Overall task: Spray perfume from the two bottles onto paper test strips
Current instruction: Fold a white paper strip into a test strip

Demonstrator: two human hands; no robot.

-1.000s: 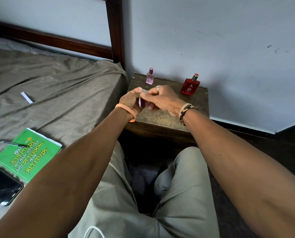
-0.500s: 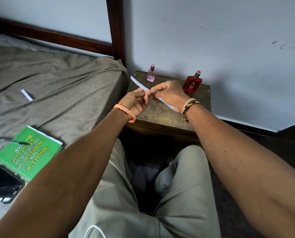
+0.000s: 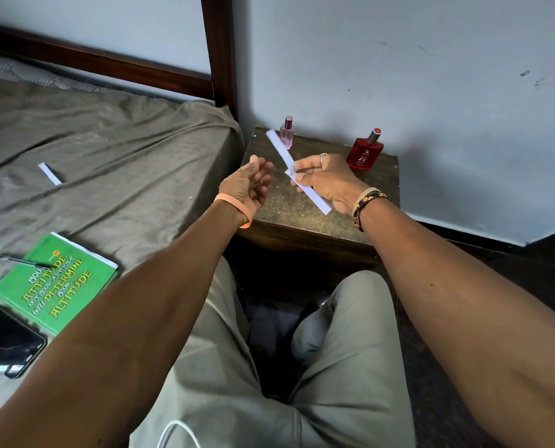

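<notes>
My right hand (image 3: 326, 181) pinches a long white paper strip (image 3: 282, 153) near its middle, above the wooden bedside table (image 3: 302, 215). The strip slants from upper left to lower right. My left hand (image 3: 248, 184) hovers just left of the strip, fingers loosely curled, holding nothing. A small pink perfume bottle (image 3: 286, 133) stands at the table's back left, partly behind the strip's upper end. A red perfume bottle (image 3: 365, 153) stands at the back right, behind my right hand. A second white strip (image 3: 50, 173) lies on the bed.
The bed (image 3: 108, 156) with a grey sheet fills the left. On it lie a green book (image 3: 57, 282), a pen (image 3: 20, 260) and a black phone (image 3: 7, 341). A dark bedpost (image 3: 219, 53) rises beside the table. My knees sit below the table's front edge.
Both hands held the strip together before. My left hand has let go and drawn slightly left, and the strip now stretches out full length in my right hand alone.
</notes>
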